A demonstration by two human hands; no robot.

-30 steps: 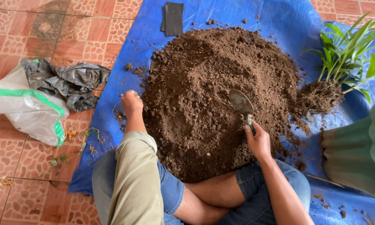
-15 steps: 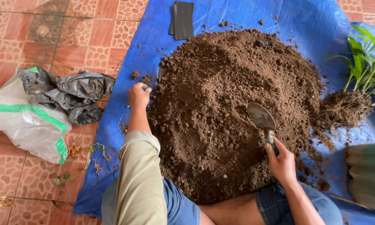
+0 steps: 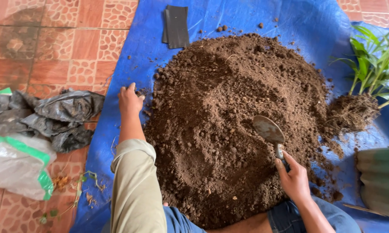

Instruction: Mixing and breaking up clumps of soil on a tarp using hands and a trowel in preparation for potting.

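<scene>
A big heap of brown soil (image 3: 237,121) lies on a blue tarp (image 3: 147,47) in front of me. My right hand (image 3: 294,179) grips the handle of a small metal trowel (image 3: 270,131), whose blade rests on the heap's right side. My left hand (image 3: 130,100) reaches out over the tarp at the heap's left edge, fingers curled near loose soil crumbs; whether it holds any soil is unclear. My beige sleeve (image 3: 136,185) covers the left forearm.
A green plant (image 3: 376,64) with a bare root ball (image 3: 352,112) lies at the right. A black flat bag (image 3: 176,26) sits at the tarp's far edge. Crumpled black plastic (image 3: 60,116) and a white-green sack (image 3: 17,164) lie on the red tiles at the left.
My left hand has moved farther out along the heap's left edge. My right hand holds the trowel on the heap's right side throughout, while the view shifted and drew closer.
</scene>
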